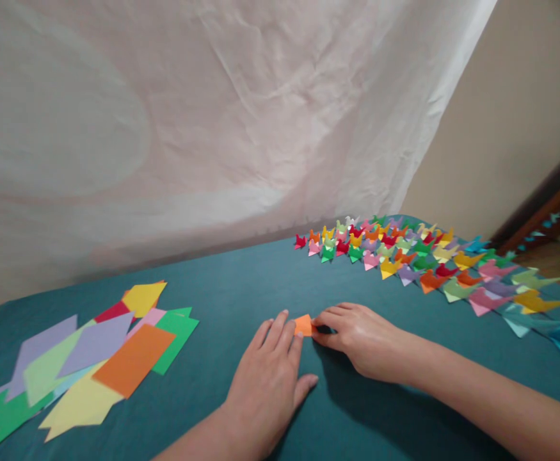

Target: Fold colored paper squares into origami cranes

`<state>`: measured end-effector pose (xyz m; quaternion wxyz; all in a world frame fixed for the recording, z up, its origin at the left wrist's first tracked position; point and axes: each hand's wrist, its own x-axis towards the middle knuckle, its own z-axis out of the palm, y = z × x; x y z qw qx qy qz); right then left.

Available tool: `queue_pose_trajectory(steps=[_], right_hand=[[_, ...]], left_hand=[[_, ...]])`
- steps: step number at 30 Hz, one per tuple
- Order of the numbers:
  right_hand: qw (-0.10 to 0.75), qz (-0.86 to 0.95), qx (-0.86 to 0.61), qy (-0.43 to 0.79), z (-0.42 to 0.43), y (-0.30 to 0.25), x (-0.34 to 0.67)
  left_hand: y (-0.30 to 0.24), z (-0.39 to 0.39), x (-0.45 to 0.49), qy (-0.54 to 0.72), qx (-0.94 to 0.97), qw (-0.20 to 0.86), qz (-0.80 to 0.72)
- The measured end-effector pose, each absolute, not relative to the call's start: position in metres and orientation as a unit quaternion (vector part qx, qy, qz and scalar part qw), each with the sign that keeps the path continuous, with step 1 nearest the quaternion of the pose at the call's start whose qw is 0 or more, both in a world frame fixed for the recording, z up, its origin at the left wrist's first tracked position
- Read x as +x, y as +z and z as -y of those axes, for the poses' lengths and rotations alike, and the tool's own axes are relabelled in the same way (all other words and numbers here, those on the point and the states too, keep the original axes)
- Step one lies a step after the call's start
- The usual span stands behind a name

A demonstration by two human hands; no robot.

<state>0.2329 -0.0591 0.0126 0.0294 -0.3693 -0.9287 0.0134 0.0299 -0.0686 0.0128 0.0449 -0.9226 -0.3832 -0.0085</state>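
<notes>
A small piece of folded orange paper (303, 324) lies on the table at the middle front, partly hidden by my fingers. My left hand (270, 368) rests flat beside it, fingers stretched out and the fingertips touching its left edge. From the right, my right hand (356, 336) pinches the paper's right end between thumb and fingers. How many folds the paper has cannot be made out.
Loose coloured paper sheets (133, 358) lie overlapping at the left. Rows of small folded paper birds (404, 256) stand at the right and back right of the green-covered table (232, 282). A pale cloth (241, 115) hangs behind it.
</notes>
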Motion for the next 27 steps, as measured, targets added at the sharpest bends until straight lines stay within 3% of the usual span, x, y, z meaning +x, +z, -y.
queue_pose_trajectory(steps=[27], right_hand=[[0.043,0.929,-0.365,0.031,0.06,0.014,0.236]], left_hand=[[-0.005,0.072,0.033,-0.049,-0.929,0.078,0.358]])
